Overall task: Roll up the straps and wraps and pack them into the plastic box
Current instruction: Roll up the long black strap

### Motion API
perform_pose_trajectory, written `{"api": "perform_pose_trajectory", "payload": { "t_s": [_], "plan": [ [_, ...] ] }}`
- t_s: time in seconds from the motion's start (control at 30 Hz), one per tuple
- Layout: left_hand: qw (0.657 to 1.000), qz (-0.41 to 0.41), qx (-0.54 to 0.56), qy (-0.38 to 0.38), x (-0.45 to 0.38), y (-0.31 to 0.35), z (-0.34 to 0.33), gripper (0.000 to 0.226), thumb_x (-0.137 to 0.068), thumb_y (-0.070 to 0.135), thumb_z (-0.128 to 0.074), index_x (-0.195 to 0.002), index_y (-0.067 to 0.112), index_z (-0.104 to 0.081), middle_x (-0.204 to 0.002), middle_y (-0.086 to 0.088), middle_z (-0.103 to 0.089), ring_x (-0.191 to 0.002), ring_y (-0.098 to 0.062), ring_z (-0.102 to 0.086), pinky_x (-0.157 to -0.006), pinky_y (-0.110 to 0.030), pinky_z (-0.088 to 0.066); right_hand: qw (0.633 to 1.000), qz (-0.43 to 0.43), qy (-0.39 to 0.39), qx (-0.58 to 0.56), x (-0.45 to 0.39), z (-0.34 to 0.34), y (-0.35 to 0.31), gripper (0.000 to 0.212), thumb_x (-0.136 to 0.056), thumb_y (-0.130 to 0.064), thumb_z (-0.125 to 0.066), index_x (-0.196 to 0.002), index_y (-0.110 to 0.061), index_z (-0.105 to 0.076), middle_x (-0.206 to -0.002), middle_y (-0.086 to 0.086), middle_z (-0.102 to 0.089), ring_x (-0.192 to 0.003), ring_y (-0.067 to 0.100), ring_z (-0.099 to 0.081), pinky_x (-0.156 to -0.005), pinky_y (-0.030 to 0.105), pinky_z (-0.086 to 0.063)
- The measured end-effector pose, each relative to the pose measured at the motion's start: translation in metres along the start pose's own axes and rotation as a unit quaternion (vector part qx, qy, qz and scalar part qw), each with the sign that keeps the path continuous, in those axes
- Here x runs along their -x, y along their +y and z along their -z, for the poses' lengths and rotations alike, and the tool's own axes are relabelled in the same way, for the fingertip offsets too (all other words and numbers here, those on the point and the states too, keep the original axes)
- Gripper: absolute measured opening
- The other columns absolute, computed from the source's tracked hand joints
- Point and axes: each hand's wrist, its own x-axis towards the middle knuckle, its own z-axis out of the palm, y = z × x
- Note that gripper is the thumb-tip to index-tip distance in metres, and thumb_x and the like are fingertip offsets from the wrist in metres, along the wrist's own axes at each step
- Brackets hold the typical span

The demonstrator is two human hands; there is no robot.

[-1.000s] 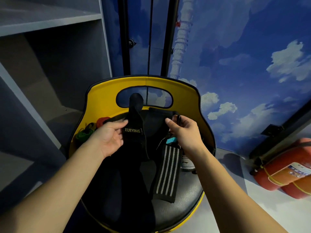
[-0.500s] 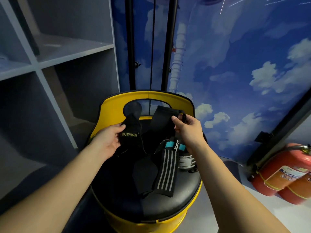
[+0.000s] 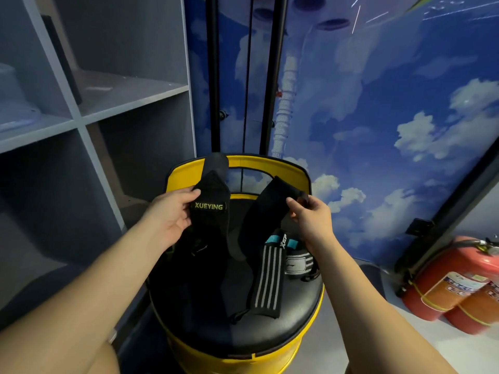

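Grip, left hand (image 3: pixel 172 215): pinches the black XUEYING wrap (image 3: pixel 212 211) beside its label, thumb in front, fingers behind; lifted above the seat.
Grip, right hand (image 3: pixel 310 215): pinches the top edge of the second black wrap (image 3: pixel 266 209), raised level with the left.
Between the grips: two black wraps held apart, tails hanging to the seat and merging in the dark there; whether joined, cannot tell.
Seat (image 3: pixel 270 336): black padded top of a yellow stool, no desk in view; striped wrap (image 3: pixel 267 282) lying flat with a teal-tabbed end (image 3: pixel 280 242) at its far end; grey-and-white rolled wrap (image 3: pixel 297 264) just beside it on the right.
Step in hand: likely separating and straightening one black wrap, rolling not yet begun.
Next move calls for: laying one wrap down, finding a free end, rolling it tightly from there.
Plastic box: not seen anywhere; needs locating before packing.
Farther off: grey shelf (image 3: pixel 129 95) at left, red extinguishers (image 3: pixel 453 290) on the floor at right, sky-painted wall (image 3: pixel 391 117) behind.
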Motion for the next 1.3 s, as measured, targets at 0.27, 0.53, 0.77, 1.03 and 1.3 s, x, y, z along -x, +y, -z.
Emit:
{"api": "perform_pose_trajectory", "payload": {
  "t_s": [0.27,0.53,0.77,1.03,1.3],
  "plan": [
    [0.996,-0.034,0.027,-0.084,0.016,0.027,-0.035,0.018,-0.097,0.006,-0.059,-0.11,0.015,-0.068,-0.096,-0.003,-0.074,-0.092,-0.018,-0.069,-0.08,-0.035,-0.055,0.974,-0.024,-0.146,0.17,0.011,-0.005,0.037,0.015,-0.088,-0.013,-0.075,-0.101,-0.013,-0.068,-0.086,0.004,-0.071,-0.074,0.017,-0.067,-0.065,0.025,-0.055],
    [0.994,-0.022,0.041,-0.103,0.015,0.038,-0.07,0.028,-0.1,0.007,-0.055,-0.126,0.016,-0.061,-0.113,-0.006,-0.07,-0.111,-0.024,-0.064,-0.087,-0.043,-0.054,0.896,-0.014,-0.294,0.333,0.02,-0.009,0.066,0.009,-0.09,-0.006,-0.067,-0.096,-0.011,-0.071,-0.075,-0.005,-0.066,-0.064,0.003,-0.057,-0.057,0.012,-0.044],
    [0.994,-0.004,0.045,-0.104,0.008,0.03,-0.076,0.026,-0.101,0.007,-0.054,-0.123,0.017,-0.063,-0.109,-0.005,-0.07,-0.106,-0.023,-0.065,-0.088,-0.045,-0.055,0.867,-0.041,-0.345,0.358,0.018,-0.021,0.084,0.033,-0.087,-0.008,-0.071,-0.119,-0.015,-0.072,-0.11,-0.001,-0.074,-0.102,0.011,-0.068,-0.088,0.023,-0.055],
    [0.996,0.029,0.042,-0.074,-0.005,0.01,-0.067,0.026,-0.101,0.009,-0.055,-0.123,0.017,-0.065,-0.106,-0.003,-0.071,-0.103,-0.023,-0.066,-0.085,-0.044,-0.055,0.889,-0.04,-0.303,0.341,0.014,-0.025,0.087,0.024,-0.086,-0.003,-0.065,-0.106,-0.011,-0.074,-0.09,0.006,-0.075,-0.076,0.011,-0.065,-0.067,0.021,-0.053],
    [0.995,0.052,0.04,-0.069,-0.006,0.005,-0.058,0.027,-0.101,0.009,-0.054,-0.124,0.018,-0.066,-0.111,-0.006,-0.069,-0.104,-0.026,-0.066,-0.081,-0.047,-0.055,0.943,-0.056,-0.256,0.205,0.007,-0.022,0.076,0.02,-0.089,0.002,-0.066,-0.103,-0.011,-0.073,-0.1,0.007,-0.076,-0.098,0.02,-0.072,-0.088,0.031,-0.059]
  ]
}}
